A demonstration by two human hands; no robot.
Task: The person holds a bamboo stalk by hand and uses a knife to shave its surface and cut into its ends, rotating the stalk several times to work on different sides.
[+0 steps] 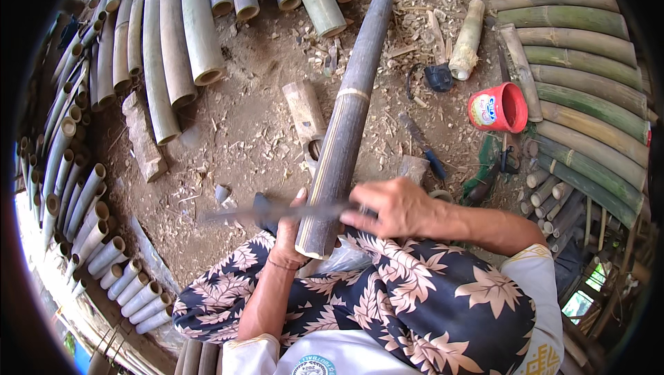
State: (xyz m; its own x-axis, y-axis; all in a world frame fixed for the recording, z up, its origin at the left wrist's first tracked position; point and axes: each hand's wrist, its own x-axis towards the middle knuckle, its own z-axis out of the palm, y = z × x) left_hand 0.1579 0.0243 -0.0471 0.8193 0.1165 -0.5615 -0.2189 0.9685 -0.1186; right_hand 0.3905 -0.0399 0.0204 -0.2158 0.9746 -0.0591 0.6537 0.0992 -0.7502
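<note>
A long dark bamboo pole (356, 71) runs away from my lap, tilted to the right at its far end. Pale scraped streaks mark its left side below a light node ring. My left hand (286, 238) is closed around the near end, its thumb up along the side. In my right hand (393, 210) is a knife (238, 214), whose blurred blade lies crosswise over the pole near that end and points left. The fingers of the right hand are wrapped at the knife's handle. Where the blade meets the bamboo is smeared by motion.
Bamboo poles (200, 22) lie in rows at the far left, with more stacked at the right (588, 74). A red tub (498, 108), another knife (423, 145), a short bamboo piece (467, 40) and wooden blocks (144, 136) lie on the shaving-strewn dirt floor (242, 126).
</note>
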